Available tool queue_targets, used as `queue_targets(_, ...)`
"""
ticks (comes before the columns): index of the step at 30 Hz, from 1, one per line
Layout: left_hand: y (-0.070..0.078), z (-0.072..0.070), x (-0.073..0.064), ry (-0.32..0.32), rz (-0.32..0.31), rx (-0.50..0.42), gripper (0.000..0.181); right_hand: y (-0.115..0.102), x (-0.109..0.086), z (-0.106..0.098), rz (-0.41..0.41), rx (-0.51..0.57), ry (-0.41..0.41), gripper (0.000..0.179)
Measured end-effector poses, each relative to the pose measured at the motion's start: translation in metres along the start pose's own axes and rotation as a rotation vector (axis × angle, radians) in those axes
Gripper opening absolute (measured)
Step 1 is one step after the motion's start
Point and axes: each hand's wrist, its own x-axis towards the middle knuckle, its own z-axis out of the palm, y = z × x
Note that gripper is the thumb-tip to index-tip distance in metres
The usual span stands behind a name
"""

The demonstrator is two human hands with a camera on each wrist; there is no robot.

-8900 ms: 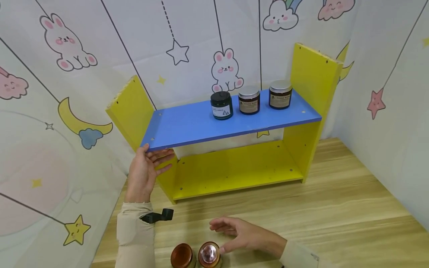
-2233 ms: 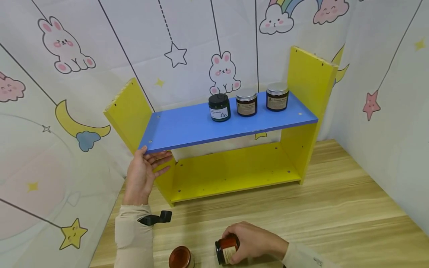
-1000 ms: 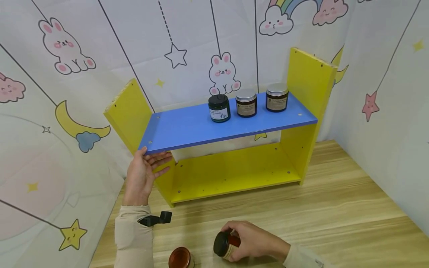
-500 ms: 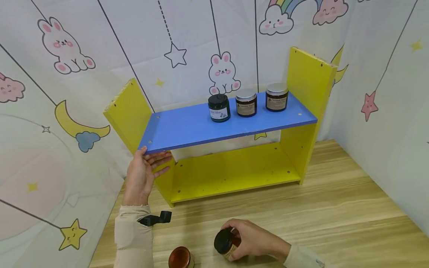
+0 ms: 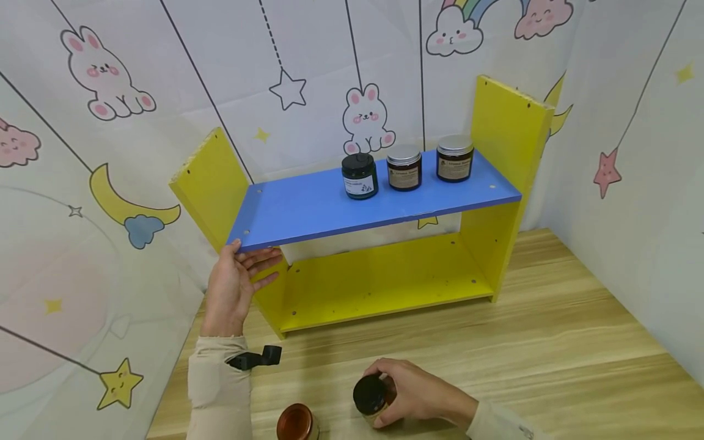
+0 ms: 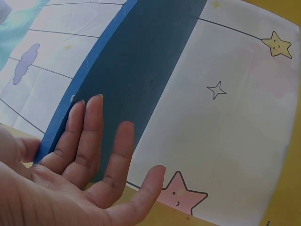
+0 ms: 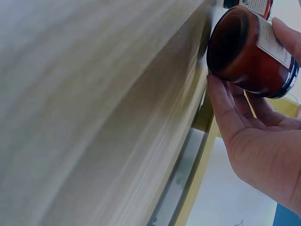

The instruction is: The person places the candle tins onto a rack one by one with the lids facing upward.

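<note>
My left hand (image 5: 233, 284) holds the front left corner of the blue shelf board (image 5: 297, 211), thumb on top and fingers underneath, spread in the left wrist view. Low in the head view, my right hand (image 5: 409, 391) grips an amber glass candle jar (image 7: 254, 52) between thumb and fingers. Its black lid (image 5: 370, 394) faces up and slightly toward the left; a paper label shows on its side. A second amber jar (image 5: 296, 421) stands bottom up on the table to the left, cut by the frame edge.
On the blue board stand a dark green jar with a black lid (image 5: 360, 177) and two silver-lidded brown jars, one in the middle (image 5: 404, 168) and one at right (image 5: 454, 159). Yellow side panels (image 5: 508, 134) rise past the board; a yellow bottom board (image 5: 379, 281) lies below.
My right hand has taken the jar from beside the other one and turned it from bottom up, through lying sideways, to lid up. My left hand keeps its place on the board.
</note>
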Motion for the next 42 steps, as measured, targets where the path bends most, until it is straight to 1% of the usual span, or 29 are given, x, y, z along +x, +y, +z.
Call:
queue_targets(4, 0.001, 0.0, 0.0, -0.001, 0.0, 0.001, 0.056, 0.001, 0.0, 0.0, 0.002, 0.022, 0.006, 0.057)
queue_targets(8, 0.0, 0.0, 0.0, 0.0, -0.006, -0.002, 0.056, 0.003, 0.0, 0.001, -0.017, 0.021, 0.003, 0.056)
queue_targets(11, 0.0, 0.0, 0.0, -0.002, -0.009, -0.007, 0.056, 0.003, 0.0, 0.001, -0.036, 0.022, -0.013, 0.055)
queue_targets(16, -0.001, 0.0, 0.0, 0.0, -0.014, -0.012, 0.056, 0.004, -0.001, 0.0, -0.07, 0.0, -0.036, 0.053)
queue_targets(22, 0.0, 0.0, 0.0, 0.0, -0.008, -0.011, 0.056, 0.003, -0.002, -0.001, -0.094, -0.039, -0.044, 0.056)
queue_targets(27, 0.0, 0.0, 0.0, -0.003, -0.002, -0.009, 0.055, 0.001, -0.004, -0.001, -0.129, -0.045, -0.059, 0.058)
queue_targets(32, 0.0, 0.0, 0.0, -0.002, -0.002, -0.007, 0.055, 0.0, -0.006, -0.002, -0.136, -0.016, -0.077, 0.058)
queue_targets(42, 0.0, 0.0, 0.0, -0.001, -0.003, -0.002, 0.054, 0.002, -0.01, -0.006, -0.145, 0.037, -0.145, 0.055)
